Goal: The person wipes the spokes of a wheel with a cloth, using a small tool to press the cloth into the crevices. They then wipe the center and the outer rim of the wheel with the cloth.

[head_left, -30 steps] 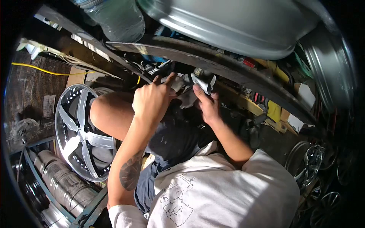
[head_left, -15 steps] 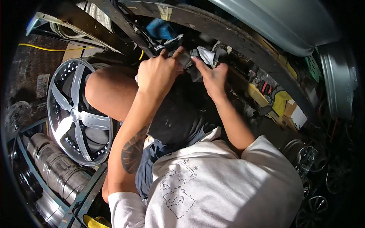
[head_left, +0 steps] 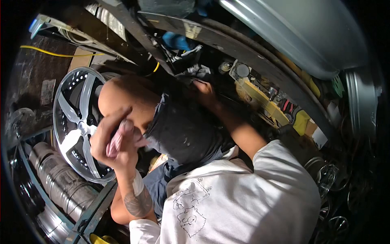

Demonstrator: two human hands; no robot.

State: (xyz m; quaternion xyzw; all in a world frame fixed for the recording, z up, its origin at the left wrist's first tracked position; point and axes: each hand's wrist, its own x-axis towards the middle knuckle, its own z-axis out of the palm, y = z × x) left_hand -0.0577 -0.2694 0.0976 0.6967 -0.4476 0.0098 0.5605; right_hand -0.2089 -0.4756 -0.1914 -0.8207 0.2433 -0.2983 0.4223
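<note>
My left hand [head_left: 115,140] is raised in front of my bare knee, palm turned up and fingers curled. A pinkish, striped patch shows inside its curl; I cannot tell what it is. My right hand [head_left: 205,91] reaches down into shadow beyond my dark shorts, its fingers closed at the near edge of a crumpled grey cloth [head_left: 199,71]. Part of that hand is lost in the dark.
A polished five-spoke wheel rim [head_left: 83,128] stands left of my knee. Small tools and a yellow tray [head_left: 264,101] lie at the right under a dark metal beam [head_left: 243,44]. A large silver rim [head_left: 300,32] hangs over the upper right. Blue cloth [head_left: 176,40] lies behind.
My left hand has moved away from the cloth, toward my body and to the left, turning palm up. My right hand has shifted slightly left and lower into the shadow with the cloth.
</note>
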